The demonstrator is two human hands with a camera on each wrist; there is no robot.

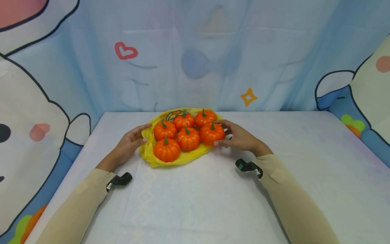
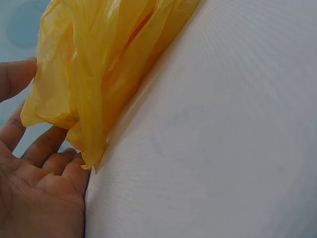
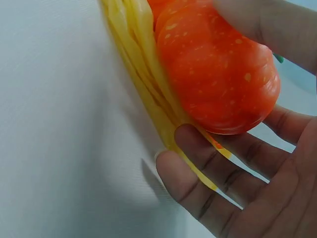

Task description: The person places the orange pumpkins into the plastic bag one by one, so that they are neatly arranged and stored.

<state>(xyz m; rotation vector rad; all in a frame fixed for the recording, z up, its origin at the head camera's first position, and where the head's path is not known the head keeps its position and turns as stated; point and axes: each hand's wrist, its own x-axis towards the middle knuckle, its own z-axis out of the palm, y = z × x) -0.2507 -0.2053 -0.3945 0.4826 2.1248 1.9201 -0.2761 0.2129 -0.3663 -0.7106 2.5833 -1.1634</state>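
Several small orange toy pumpkins with green stems, such as the front one (image 1: 166,150), sit together on a crumpled yellow plastic bag (image 1: 179,162). My left hand (image 1: 129,144) is at the bag's left edge, fingers spread and relaxed. In the left wrist view, the thumb (image 2: 17,78) lies against the yellow plastic (image 2: 89,74) while other fingers reach behind it. At the right side, my right hand (image 1: 239,136) grips the rightmost pumpkin (image 1: 212,134). The right wrist view shows the thumb over this pumpkin (image 3: 218,69) and the fingers (image 3: 233,183) around its lower side, overlapping the bag's edge.
A white cloth covers the table (image 1: 195,203). Behind its far edge hangs a light blue curtain (image 1: 259,57) with cartoon prints. Small black wrist cameras sit on the left sleeve (image 1: 88,193) and right sleeve (image 1: 289,193).
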